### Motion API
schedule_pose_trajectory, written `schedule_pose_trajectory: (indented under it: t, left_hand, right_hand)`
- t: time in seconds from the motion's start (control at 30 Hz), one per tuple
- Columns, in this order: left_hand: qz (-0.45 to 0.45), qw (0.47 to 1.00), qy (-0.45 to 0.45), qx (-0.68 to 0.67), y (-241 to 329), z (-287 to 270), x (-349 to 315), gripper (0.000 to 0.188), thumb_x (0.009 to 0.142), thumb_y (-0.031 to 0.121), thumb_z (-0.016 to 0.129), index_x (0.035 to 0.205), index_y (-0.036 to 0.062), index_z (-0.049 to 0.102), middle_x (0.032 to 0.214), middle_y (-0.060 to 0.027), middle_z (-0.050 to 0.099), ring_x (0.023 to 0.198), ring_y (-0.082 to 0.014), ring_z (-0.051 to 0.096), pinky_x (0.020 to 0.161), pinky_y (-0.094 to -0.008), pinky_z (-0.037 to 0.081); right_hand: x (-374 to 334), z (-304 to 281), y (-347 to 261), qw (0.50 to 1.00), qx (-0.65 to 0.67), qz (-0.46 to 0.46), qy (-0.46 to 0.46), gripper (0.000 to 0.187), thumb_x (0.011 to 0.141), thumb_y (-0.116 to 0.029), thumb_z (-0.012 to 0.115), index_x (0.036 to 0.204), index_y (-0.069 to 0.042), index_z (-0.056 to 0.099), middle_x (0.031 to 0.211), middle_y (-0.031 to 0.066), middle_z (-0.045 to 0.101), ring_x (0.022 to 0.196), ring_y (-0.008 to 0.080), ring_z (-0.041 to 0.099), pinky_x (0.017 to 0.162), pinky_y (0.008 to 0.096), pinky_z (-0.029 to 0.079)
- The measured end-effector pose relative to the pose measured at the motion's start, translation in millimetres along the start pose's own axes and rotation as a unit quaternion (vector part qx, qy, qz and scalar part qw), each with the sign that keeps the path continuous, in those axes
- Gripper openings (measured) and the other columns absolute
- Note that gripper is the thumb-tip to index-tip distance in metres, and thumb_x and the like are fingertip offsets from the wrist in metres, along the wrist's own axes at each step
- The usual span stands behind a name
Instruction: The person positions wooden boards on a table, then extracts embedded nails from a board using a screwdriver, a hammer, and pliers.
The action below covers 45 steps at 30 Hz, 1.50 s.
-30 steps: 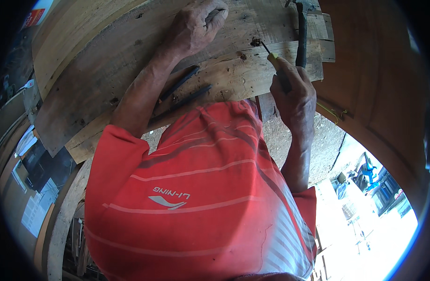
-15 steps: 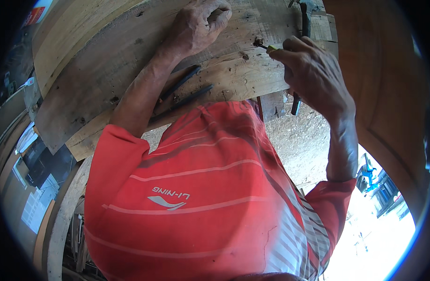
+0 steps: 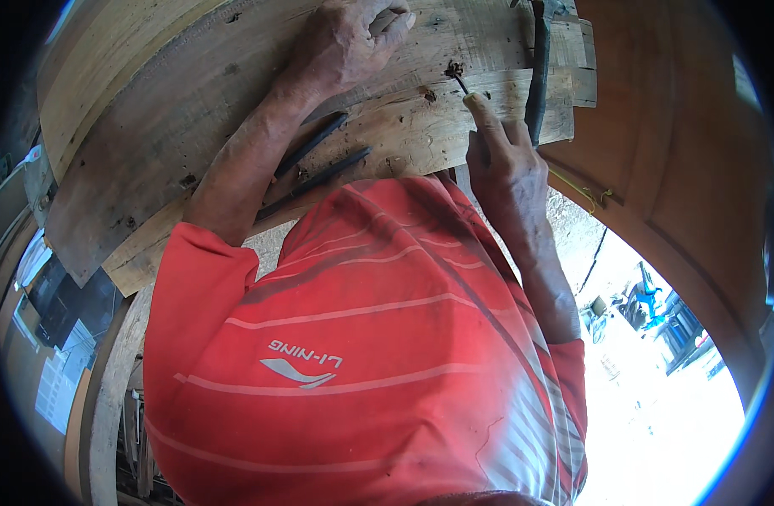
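Note:
My right hand (image 3: 512, 164) is closed round the handle of a screwdriver (image 3: 461, 84), index finger laid along it. The thin dark shaft points at a ragged dark hole in the wooden plank (image 3: 260, 105); whether the tip is inside it I cannot tell. My left hand (image 3: 353, 42) rests on the plank at the top edge of the view, fingers curled in toward the thumb. What lies inside that curl, if anything, is hidden. Beside my left forearm lies a tool with two black handles (image 3: 323, 173), its head out of sight. A hammer-like tool with a dark handle (image 3: 539, 76) lies beyond my right hand.
A brown wooden panel (image 3: 648, 126) stands close on the right, with a yellow cord (image 3: 577, 185) near its lower edge. Another curved board (image 3: 108, 76) lies at the far left. Papers (image 3: 62, 379) are low on the left. Bright ground shows at lower right.
My right hand has drawn down and left, turning so that the screwdriver slants more steeply at the hole. The left hand keeps its curl. The whole view has shifted slightly.

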<state>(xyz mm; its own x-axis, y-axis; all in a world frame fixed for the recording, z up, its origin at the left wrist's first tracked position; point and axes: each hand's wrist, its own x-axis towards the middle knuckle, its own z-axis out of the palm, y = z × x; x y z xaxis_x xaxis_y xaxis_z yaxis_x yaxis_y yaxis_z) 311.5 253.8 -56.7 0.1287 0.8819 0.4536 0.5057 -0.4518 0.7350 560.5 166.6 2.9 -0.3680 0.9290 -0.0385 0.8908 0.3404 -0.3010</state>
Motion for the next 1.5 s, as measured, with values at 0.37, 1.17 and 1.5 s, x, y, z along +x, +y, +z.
schedule_pose_trajectory:
  t: [0.37, 1.17, 1.5]
  left_hand:
    - [0.0, 1.0, -0.019, -0.02, -16.5, -0.5, -10.4, 0.01, 0.096, 0.009, 0.07, 0.105, 0.0034, 0.071, 0.098, -0.0091, 0.072, 0.087, -0.0238, 0.07, 0.078, -0.0358, 0.056]
    - [0.071, 0.994, -0.075, 0.021, -8.6, 7.1, -4.7, 0.023, 0.087, 0.023, 0.082, 0.101, 0.0078, 0.07, 0.105, -0.0098, 0.071, 0.101, -0.0302, 0.068, 0.09, -0.0412, 0.055]
    - [0.049, 0.992, -0.045, 0.11, -0.4, 44.3, 5.0, 0.023, 0.088, 0.028, 0.082, 0.097, 0.01, 0.072, 0.096, -0.0069, 0.069, 0.091, -0.0276, 0.066, 0.089, -0.0419, 0.051]
  right_hand:
    - [-10.3, 22.6, -8.9, 0.99, 0.034, 0.059, 0.121, 0.043, 0.09, -0.013, 0.075, 0.131, -0.023, 0.07, 0.093, 0.0088, 0.066, 0.08, 0.0286, 0.069, 0.072, 0.0426, 0.057]
    - [7.1, -24.0, -4.1, 0.96, 0.127, 0.166, 0.188, 0.035, 0.099, -0.026, 0.07, 0.122, -0.001, 0.062, 0.084, 0.0174, 0.07, 0.073, 0.0336, 0.071, 0.069, 0.0443, 0.055]
    - [2.7, -3.0, 25.4, 0.968, 0.203, 0.105, 0.106, 0.031, 0.094, -0.02, 0.073, 0.116, -0.001, 0.062, 0.088, 0.0166, 0.068, 0.078, 0.0347, 0.07, 0.072, 0.0443, 0.055]
